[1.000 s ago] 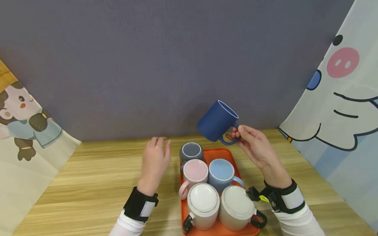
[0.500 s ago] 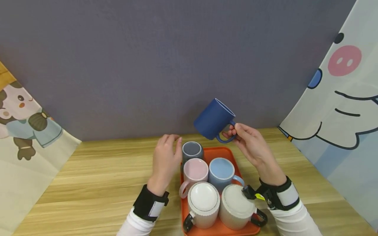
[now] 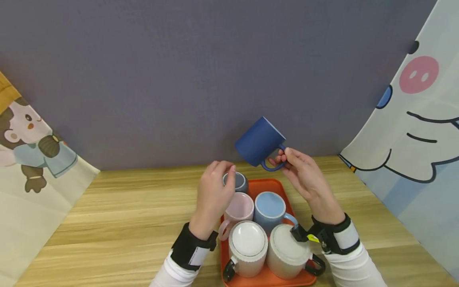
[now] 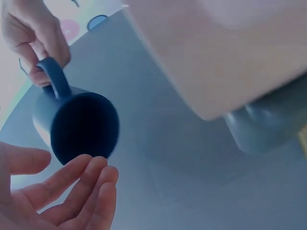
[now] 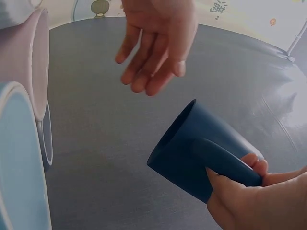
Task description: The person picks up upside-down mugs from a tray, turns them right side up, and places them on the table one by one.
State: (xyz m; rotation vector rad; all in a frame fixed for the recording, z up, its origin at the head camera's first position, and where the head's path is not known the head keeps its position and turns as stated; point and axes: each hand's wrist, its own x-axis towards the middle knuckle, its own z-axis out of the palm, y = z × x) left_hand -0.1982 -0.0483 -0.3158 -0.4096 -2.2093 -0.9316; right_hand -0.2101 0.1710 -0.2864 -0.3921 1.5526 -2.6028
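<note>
A dark blue mug (image 3: 260, 142) hangs tilted above the far end of the tray, its mouth facing down and left. My right hand (image 3: 309, 179) pinches its handle (image 5: 225, 158) between thumb and fingers. Left of the mug, my left hand (image 3: 215, 193) hovers with loosely bent fingers, holding nothing. In the right wrist view a gap separates its fingertips from the mug. The left wrist view looks into the mug's dark mouth (image 4: 86, 127). Below my left hand, a grey mug (image 3: 241, 182) and a pink mug (image 3: 241, 207) are partly covered by it.
An orange tray (image 3: 269, 185) on the wooden table (image 3: 136, 223) bears upside-down mugs: the grey and pink ones, a light blue mug (image 3: 270, 205) and two whitish mugs with black handles, one left (image 3: 248, 243), one right (image 3: 289, 249). A grey wall (image 3: 161, 99) rises behind.
My left hand has moved right, toward the dark blue mug, and now covers part of the grey mug. My right hand has shifted slightly left and up with the dark blue mug.
</note>
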